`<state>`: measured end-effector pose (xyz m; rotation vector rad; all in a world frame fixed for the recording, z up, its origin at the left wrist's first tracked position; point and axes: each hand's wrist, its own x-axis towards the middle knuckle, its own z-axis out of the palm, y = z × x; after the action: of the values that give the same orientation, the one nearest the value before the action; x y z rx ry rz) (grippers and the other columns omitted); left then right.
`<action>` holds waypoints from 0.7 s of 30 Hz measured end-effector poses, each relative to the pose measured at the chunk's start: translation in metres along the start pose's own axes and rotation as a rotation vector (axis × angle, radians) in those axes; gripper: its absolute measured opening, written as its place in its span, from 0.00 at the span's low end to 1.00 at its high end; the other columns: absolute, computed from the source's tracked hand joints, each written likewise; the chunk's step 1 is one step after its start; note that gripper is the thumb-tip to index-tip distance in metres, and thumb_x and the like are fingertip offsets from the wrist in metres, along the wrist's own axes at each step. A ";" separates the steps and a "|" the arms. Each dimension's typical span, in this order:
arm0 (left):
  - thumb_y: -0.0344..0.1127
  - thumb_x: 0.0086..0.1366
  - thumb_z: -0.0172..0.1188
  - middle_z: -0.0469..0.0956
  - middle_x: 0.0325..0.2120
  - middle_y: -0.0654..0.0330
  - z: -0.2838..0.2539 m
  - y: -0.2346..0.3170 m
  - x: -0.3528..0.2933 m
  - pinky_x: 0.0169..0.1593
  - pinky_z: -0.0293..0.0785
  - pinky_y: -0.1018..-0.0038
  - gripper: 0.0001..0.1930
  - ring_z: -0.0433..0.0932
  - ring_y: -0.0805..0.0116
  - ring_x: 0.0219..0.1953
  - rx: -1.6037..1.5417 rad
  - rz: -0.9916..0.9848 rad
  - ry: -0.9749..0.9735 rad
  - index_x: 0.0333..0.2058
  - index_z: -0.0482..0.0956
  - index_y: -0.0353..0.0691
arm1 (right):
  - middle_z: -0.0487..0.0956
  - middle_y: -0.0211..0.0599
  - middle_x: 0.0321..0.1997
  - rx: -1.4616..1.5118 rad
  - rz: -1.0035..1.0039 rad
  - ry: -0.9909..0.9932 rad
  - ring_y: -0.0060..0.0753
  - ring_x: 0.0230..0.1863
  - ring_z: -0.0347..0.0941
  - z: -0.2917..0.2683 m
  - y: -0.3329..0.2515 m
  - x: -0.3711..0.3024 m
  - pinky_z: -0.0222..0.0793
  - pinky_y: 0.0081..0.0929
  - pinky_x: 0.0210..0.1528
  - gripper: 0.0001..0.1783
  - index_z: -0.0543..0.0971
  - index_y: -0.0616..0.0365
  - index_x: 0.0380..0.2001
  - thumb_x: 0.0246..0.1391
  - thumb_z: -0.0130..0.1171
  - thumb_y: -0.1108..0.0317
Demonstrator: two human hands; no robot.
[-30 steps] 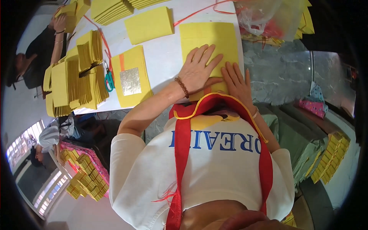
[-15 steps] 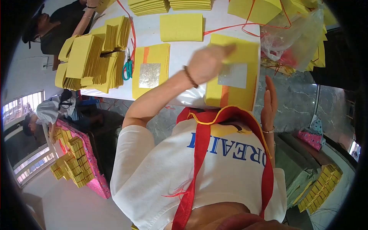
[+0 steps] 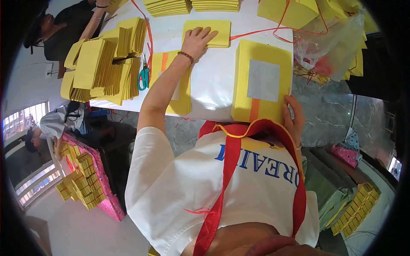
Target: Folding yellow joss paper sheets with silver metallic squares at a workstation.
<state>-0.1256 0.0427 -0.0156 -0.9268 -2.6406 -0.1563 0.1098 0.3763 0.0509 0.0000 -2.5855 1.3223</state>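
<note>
My left hand (image 3: 198,42) lies on a small stack of yellow paper (image 3: 218,33) at the far middle of the table, fingers spread across its top. A thicker yellow paper stack (image 3: 241,81) stands at the table's near right, with a silvery grey square (image 3: 263,80) and an orange strip (image 3: 255,109) on its top. Beside that stack's right edge is my right hand (image 3: 294,116), its fingers stretched out and apart. Under my left forearm, another yellow stack (image 3: 183,91) with an orange strip is partly hidden.
Green-handled scissors (image 3: 144,79) lie left, beside folded yellow paper bundles (image 3: 92,64). A red ribbon (image 3: 256,33) runs to a clear plastic bag (image 3: 329,47) at right. One co-worker (image 3: 70,32) is at the far left, another (image 3: 64,121) at a pink-covered table (image 3: 109,200).
My left hand has moved left from the right-hand stack onto the far middle one. My right hand has come down beside the right-hand stack's edge.
</note>
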 end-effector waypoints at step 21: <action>0.44 0.48 0.55 0.49 0.62 0.54 -0.017 0.008 0.010 0.62 0.47 0.56 0.40 0.50 0.50 0.62 -0.030 -0.112 -0.379 0.61 0.51 0.52 | 0.75 0.37 0.48 -0.187 -0.253 -0.064 0.46 0.56 0.65 -0.008 -0.002 0.001 0.61 0.38 0.55 0.16 0.76 0.57 0.42 0.46 0.57 0.73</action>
<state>-0.1235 0.0508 0.0041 -0.8912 -3.0483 -0.0508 0.1104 0.3813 0.0576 0.3306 -2.6449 1.0056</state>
